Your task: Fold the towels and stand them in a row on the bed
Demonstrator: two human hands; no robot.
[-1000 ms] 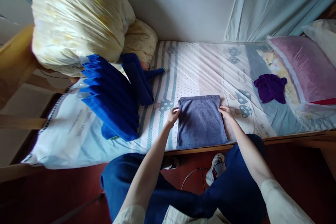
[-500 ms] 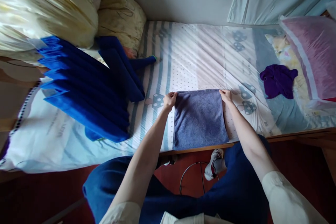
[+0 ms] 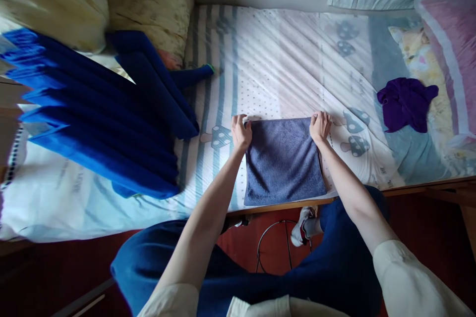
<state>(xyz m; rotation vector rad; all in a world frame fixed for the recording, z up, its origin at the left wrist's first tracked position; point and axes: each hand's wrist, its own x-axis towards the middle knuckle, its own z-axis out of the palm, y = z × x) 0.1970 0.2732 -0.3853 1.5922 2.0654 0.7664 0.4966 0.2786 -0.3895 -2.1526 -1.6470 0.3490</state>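
A grey-blue towel, roughly square, lies flat near the front edge of the bed, with slight wrinkles across it. At its far left corner is my left hand, closed, the thumb and curled fingers on the cloth. My right hand is closed the same way on the far right corner. The fingertips of both hands are partly hidden. The towel's near edge reaches the wooden bed edge, just above my knees.
Folded blue cloths lie in a row on the left, beside a yellowish pillow. On the right are a crumpled purple cloth and a pink cushion. The patterned bed sheet stretches to the wall.
The view has shifted slightly, moving the side items outward. Both hands stay at the towel's far corners, but their fingers now reach farther over them, with the knuckles raised.
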